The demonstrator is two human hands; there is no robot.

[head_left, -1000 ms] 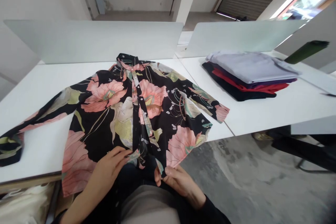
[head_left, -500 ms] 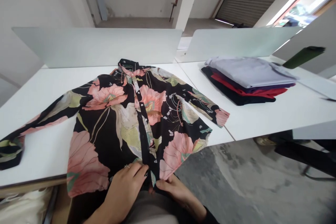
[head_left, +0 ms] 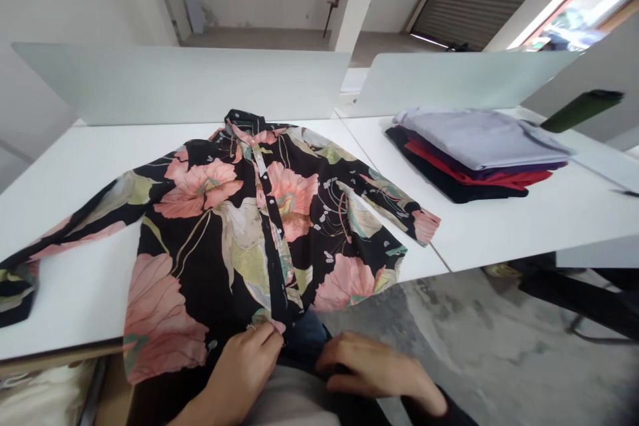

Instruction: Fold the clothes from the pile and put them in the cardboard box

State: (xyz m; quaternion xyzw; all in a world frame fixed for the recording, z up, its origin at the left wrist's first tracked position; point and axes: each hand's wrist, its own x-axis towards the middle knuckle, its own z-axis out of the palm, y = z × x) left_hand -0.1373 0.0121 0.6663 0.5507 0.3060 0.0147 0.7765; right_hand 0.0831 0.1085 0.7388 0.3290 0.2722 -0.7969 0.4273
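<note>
A black floral shirt [head_left: 214, 233] with large pink flowers lies face up on the white table, collar toward the divider and sleeves spread. Its lower hem hangs over the near edge, and the button placket runs down the middle. My left hand [head_left: 249, 356] pinches the hem at the bottom of the placket. Just right of it, my right hand [head_left: 364, 363] is apart from the cloth, above my lap. Its fingers curve loosely with a gap between thumb and fingers, and nothing shows in them.
A stack of folded garments [head_left: 474, 153], light grey on top with purple, red and black below, lies on the table's right part. Frosted dividers [head_left: 210, 83] line the back. A dark green object [head_left: 582, 110] stands at the far right. Pale cloth [head_left: 47, 393] shows below the table at left.
My right hand has let go of the shirt's right front hem and moved right. That front panel has dropped back toward the table edge. The left hand stays on the hem.
</note>
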